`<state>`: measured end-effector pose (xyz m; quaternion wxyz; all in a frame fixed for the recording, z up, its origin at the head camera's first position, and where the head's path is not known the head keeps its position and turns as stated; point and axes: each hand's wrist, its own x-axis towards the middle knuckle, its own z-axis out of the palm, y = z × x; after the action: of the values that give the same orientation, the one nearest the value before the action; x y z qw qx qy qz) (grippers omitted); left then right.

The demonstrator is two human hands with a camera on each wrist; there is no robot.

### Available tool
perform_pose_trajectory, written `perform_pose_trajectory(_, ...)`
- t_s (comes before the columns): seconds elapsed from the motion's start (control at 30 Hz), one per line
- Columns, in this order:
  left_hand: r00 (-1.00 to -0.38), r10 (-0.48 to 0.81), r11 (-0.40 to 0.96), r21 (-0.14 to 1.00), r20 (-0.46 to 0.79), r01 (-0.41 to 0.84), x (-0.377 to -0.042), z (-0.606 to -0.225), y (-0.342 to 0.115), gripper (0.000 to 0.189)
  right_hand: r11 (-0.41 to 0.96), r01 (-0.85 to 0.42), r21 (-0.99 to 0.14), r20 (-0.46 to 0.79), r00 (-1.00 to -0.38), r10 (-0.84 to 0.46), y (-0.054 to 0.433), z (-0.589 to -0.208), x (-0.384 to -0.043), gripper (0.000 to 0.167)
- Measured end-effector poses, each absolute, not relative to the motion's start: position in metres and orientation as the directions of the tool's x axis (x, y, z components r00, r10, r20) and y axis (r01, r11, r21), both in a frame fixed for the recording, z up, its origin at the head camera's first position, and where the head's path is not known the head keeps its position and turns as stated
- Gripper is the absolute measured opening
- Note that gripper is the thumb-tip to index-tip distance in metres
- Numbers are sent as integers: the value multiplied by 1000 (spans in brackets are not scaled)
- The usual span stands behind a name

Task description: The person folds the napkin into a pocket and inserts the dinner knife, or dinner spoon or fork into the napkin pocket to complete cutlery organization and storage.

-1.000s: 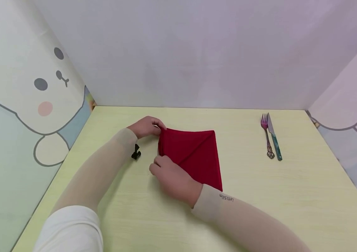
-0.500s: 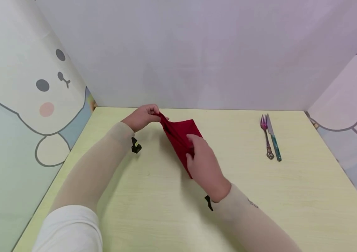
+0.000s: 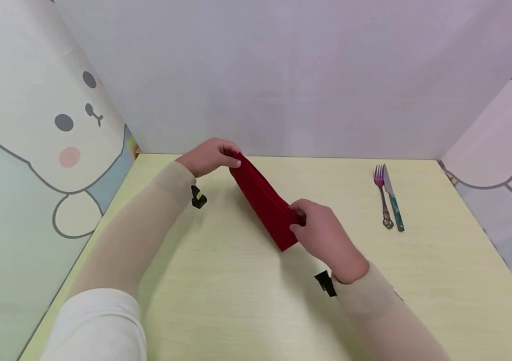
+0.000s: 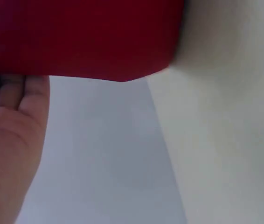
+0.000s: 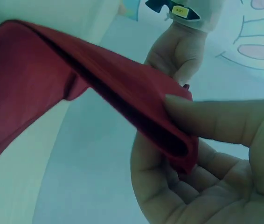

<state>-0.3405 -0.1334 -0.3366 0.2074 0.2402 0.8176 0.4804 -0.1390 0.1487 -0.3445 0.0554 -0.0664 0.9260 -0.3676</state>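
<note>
A folded red cloth napkin (image 3: 262,200) stretches between both hands over the table. In the head view my left hand (image 3: 210,156) pinches its far left corner between thumb and fingers. My right hand (image 3: 325,228) grips the near right end, thumb on the near face and fingers behind. The right wrist view shows that end of the napkin (image 5: 118,81) folded in layers, with the right thumb (image 5: 216,116) on top and curled fingers beneath; a flap hangs down at the left. In the left wrist view the napkin (image 4: 85,39) hides the fingertips of the left hand (image 4: 10,135).
A fork (image 3: 383,195) and a green-handled knife (image 3: 393,198) lie side by side on the right of the pale wooden table (image 3: 219,301). A plain curtain (image 3: 292,80) rises behind the far edge, with printed cartoon cloths at both sides.
The napkin, first spread flat, has been lifted and turned into a slanting strip. My right hand moved rightward from the left edge to its near end; the left hand rose slightly.
</note>
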Motion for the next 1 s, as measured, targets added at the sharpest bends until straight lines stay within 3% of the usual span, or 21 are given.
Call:
perform_pose_trajectory(0.13, -769, 632, 404, 887, -96, 222, -340, -320, -127, 12, 674, -78, -735, -99, -970, -220, 157, -342, -140, 31)
perform_pose_trajectory(0.3, -738, 666, 428, 865, -107, 260, -335, -290, -125, 11, 502, -35, -864, -134, -946, -296, 156, -338, -135, 23)
perform_pose_trajectory(0.5, -678, 718, 483, 815, -158, 321, -322, -237, -134, 10, 155, -2, -988, -67, -893, -444, 137, -324, -118, 24)
perform_pose_trajectory(0.67, -625, 737, 592, 690, -255, 416, -320, -203, -124, 15, -139, 110, -984, -18, -840, -542, 122, -324, -106, 30)
perform_pose_trajectory(0.77, -580, 734, 655, 592, -353, 469, -330, -220, -95, 17, -182, 205, -962, -73, -832, -550, 130, -345, -107, 29)
perform_pose_trajectory(0.87, -535, 710, 701, 537, -458, 469, -343, -266, -62, 19, -163, 300, -940, -176, -835, -522, 146, -377, -110, 27)
perform_pose_trajectory(1.0, -558, 659, 750, 493, -504, 440, -352, -329, -33, 20, -139, 389, -911, -289, -841, -456, 166, -414, -115, 29)
